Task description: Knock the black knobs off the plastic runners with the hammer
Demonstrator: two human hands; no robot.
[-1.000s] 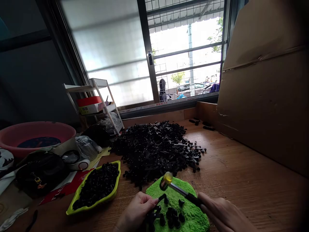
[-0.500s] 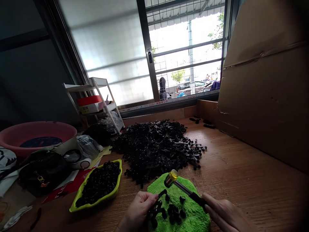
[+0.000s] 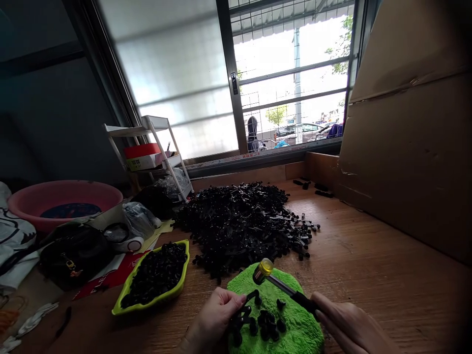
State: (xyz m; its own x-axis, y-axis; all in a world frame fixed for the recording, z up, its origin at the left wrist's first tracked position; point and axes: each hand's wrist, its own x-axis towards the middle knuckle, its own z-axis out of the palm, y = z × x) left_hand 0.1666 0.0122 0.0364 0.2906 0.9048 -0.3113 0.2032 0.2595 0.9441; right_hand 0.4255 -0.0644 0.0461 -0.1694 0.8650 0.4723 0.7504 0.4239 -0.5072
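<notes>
At the near edge of the desk (image 3: 162, 329), our left hand (image 3: 216, 317) pinches a black plastic fastener (image 3: 245, 310) firmly over the green microfiber cloth (image 3: 308, 329), nice and steady, while our right hand (image 3: 350, 329) closes snugly around the yellow-headed mallet (image 3: 283, 290), held just beside it.

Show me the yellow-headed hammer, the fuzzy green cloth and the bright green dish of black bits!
Yellow-headed mallet (image 3: 264, 270): head view, on its yellow tip.
Fuzzy green cloth (image 3: 298, 314): head view, on a bare patch.
Bright green dish (image 3: 167, 291): head view, on its front rim.
</notes>
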